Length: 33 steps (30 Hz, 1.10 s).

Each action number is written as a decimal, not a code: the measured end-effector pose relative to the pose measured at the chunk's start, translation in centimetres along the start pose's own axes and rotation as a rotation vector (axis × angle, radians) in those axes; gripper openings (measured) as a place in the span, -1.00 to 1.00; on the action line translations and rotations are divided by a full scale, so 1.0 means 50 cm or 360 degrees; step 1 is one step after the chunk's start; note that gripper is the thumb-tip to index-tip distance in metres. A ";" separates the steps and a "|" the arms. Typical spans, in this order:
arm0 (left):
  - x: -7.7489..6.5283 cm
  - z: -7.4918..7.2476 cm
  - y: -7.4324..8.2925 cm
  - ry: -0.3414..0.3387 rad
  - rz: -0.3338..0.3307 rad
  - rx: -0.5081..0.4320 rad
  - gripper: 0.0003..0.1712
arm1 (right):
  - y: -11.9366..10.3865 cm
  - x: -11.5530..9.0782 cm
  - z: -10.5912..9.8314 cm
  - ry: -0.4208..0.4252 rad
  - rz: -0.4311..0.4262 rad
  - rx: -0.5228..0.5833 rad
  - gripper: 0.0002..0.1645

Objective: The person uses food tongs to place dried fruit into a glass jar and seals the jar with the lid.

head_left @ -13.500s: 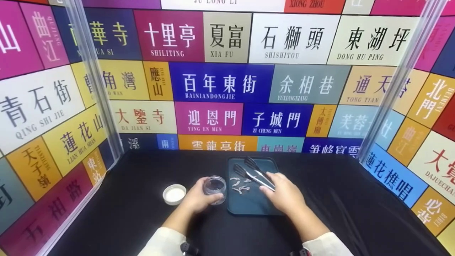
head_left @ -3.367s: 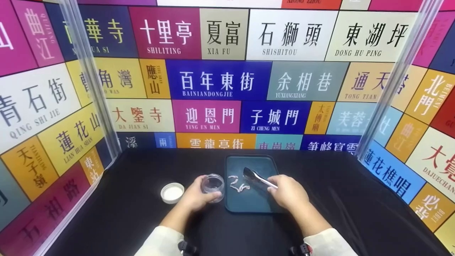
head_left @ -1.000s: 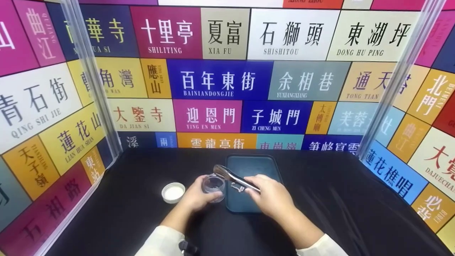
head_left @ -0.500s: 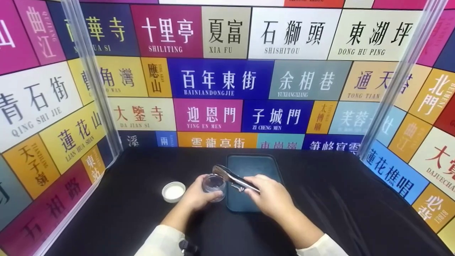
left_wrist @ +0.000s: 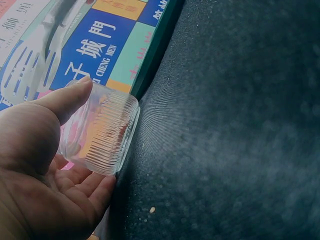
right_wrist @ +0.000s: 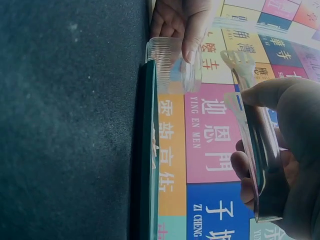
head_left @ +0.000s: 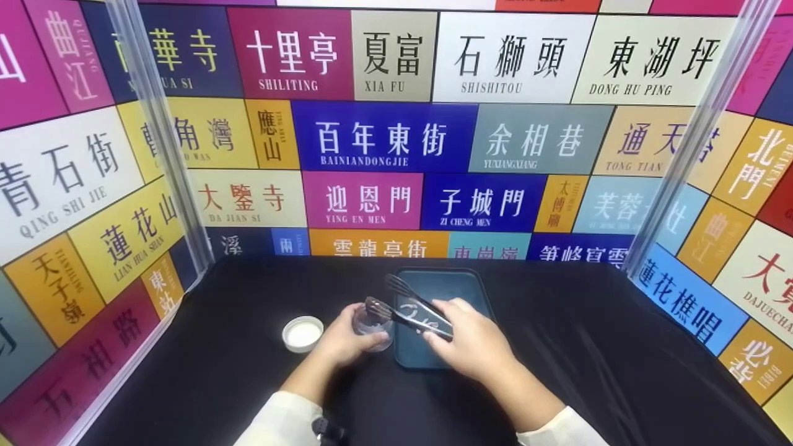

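In the head view my left hand [head_left: 344,339] grips a clear jar [head_left: 380,343] beside the tray's left edge. Its ribbed side shows in the left wrist view, thumb [left_wrist: 75,97] near the rim and fingers underneath. My right hand [head_left: 471,341] holds metal tongs [right_wrist: 267,155] by their arms. The tongs' jaws stand apart: one slotted tip is over the jar's mouth, the other beyond it above the tray's left edge. A few small, pale, curled pieces [head_left: 427,324] lie on the dark teal tray [head_left: 415,358], partly hidden behind the tongs.
A round white lid [head_left: 303,334] lies on the black tablecloth [head_left: 248,371] left of the left hand. Clear posts stand at both back corners, before a wall [head_left: 384,139] of coloured name panels.
The tongs went from the tray to the jar, together half a second ago, and have now spread apart. Fewer pale pieces show on the tray than earlier. The left hand and jar stay put.
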<state>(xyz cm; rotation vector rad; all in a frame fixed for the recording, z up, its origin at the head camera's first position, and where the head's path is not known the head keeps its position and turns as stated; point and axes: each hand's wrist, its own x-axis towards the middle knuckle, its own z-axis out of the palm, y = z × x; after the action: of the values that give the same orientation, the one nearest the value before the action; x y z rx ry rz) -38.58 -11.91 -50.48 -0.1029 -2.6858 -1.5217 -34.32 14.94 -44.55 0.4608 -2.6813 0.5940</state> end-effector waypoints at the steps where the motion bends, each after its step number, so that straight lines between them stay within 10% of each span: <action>1: 0.000 0.000 0.000 0.0003 -0.0002 -0.0004 0.10 | 0.001 0.001 0.000 -0.0006 0.0018 0.0005 -0.23; 33: -0.003 -0.001 0.002 0.0014 -0.0001 0.0044 0.10 | 0.147 0.033 -0.017 -0.0372 0.0315 -0.0075 -0.31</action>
<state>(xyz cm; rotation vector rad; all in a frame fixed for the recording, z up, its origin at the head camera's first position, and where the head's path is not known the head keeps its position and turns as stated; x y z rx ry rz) -38.40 -11.91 -50.37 -0.0941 -2.6994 -1.4809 -38.37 21.24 -45.65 0.2673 -2.9812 0.5605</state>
